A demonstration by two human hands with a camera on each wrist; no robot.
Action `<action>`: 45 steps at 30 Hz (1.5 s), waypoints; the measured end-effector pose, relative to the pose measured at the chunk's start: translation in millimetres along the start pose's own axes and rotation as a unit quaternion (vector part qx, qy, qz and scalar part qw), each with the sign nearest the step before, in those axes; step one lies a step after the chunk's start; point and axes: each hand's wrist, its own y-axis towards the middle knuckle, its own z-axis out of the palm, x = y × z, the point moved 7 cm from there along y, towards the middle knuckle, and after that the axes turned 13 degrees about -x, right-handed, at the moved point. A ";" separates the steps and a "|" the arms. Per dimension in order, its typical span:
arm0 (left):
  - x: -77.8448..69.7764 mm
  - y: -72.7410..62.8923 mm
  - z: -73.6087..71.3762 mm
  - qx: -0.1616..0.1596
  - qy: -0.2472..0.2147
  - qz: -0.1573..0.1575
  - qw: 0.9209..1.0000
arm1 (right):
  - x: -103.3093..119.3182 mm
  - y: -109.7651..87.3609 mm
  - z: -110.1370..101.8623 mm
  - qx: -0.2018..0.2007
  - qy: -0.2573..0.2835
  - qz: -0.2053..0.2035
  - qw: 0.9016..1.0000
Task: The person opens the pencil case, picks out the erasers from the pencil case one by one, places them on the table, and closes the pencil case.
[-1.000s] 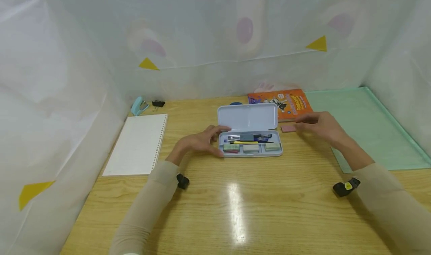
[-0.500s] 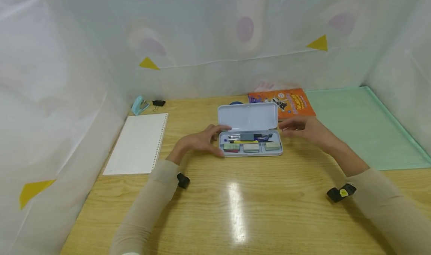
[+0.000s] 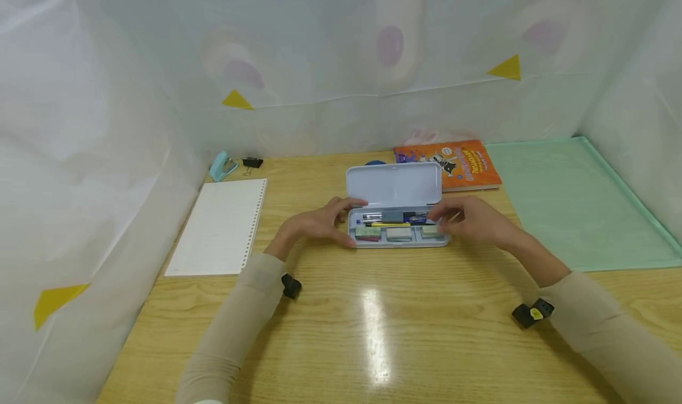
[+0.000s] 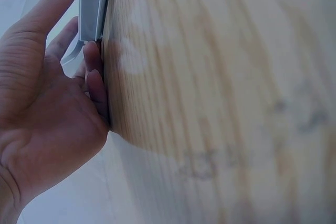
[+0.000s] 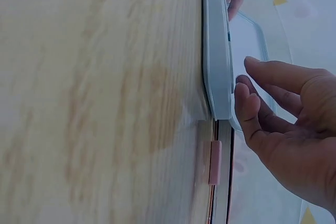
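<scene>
A pale blue pencil case lies with its lid raised toward the back. In its long compartment are pens, a yellow pencil and a grey-blue block. Small blocks like erasers fill the front compartments, among them a green one and a whitish one. My left hand holds the case's left end, thumb at the front and fingers behind. Over the right end hovers my right hand, fingers loosely bent with nothing visible between them. A pink eraser lies beyond that end.
An orange book lies behind the case, by a blue round thing. A translucent green mat or folder covers the right. At left are a notepad, a light blue stapler and a black binder clip.
My right hand has moved left and nearer, from beside the pink eraser to over the case's right end. The eraser is now hidden in the head view. My left hand has stayed put.
</scene>
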 end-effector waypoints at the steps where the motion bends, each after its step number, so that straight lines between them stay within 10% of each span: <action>1: 0.1 0.2 0.0 0.000 0.000 -0.001 1.000 | -0.3 -0.1 0.9 0.000 -0.004 -0.003 1.000; 20: 1.3 0.0 0.0 -0.001 -0.009 0.001 1.000 | -3.8 -3.3 -11.1 -0.061 -0.045 -0.011 0.997; 29: 2.1 0.9 -0.3 0.001 -0.008 0.004 1.000 | -18.3 -7.4 -44.1 -0.118 0.027 0.055 0.991; 45: 1.9 0.3 0.3 0.002 -0.014 0.002 1.000 | -76.6 -16.8 -83.9 -0.195 -0.019 0.113 0.974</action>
